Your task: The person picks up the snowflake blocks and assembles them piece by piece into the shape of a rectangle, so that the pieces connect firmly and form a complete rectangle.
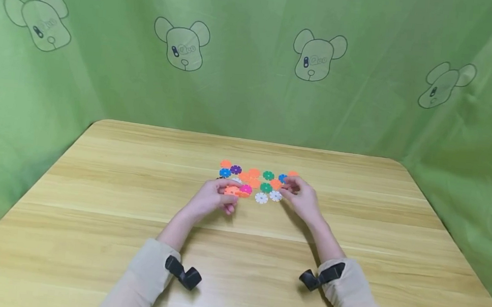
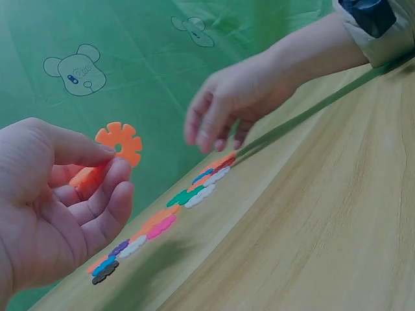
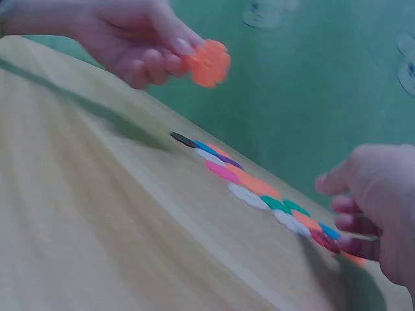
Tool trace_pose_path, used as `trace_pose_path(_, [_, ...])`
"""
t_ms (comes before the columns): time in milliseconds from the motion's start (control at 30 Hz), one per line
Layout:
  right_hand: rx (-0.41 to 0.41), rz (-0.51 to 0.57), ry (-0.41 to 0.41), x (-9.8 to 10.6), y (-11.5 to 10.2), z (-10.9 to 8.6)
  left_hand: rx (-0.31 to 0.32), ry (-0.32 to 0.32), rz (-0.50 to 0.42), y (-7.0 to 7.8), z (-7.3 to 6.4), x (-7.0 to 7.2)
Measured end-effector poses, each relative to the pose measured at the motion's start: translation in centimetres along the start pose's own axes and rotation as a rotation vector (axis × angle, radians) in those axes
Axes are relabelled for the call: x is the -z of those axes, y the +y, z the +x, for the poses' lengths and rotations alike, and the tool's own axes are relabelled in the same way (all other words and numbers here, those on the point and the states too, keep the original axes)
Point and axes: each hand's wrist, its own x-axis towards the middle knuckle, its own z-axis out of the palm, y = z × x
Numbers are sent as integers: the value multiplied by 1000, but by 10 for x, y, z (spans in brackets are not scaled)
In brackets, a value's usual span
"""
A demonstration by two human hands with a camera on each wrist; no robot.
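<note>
The left hand (image 1: 213, 200) is pinching an orange disc (image 2: 124, 135) between thumb and fingers, raised above the surface (image 1: 261, 268). Its notched rim is projecting past the fingertips, a grip that is presumably leaving the slots exposed. Further orange plastic is showing between the fingers; whether the pieces are joining cannot be told.

The right hand (image 1: 303, 199) is hovering over the far right end of the spread, its fingers loosely bent and apart, nothing visible between them. It is hanging near a blue disc (image 1: 282, 178) and a white disc (image 1: 275, 196); contact is not showing.

Loose discs (image 1: 254, 173) are lying flat in a band, some overlapping, probably so that each colour is staying within easy reach. A pink disc (image 1: 246, 189) and a green disc (image 1: 268, 175) are lying between the hands; a dark disc (image 2: 105, 272) is marking the left end.
</note>
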Motion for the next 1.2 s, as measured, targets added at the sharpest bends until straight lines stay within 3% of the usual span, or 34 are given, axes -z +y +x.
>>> trace_pose_path(200, [-32, -174, -3, 8, 16, 4, -10, -3, 25, 2, -1, 0])
trace_pose_path(500, [2, -309, -78, 6, 22, 5, 2, -3, 0, 2, 0, 0])
trace_pose_path(767, [-60, -270, -130, 9, 21, 5, -8, -15, -9, 4, -2, -2])
trace_pose_path(1200, [-59, -159, -80, 7, 8, 0, -6, -5, -13, 4, -3, -2])
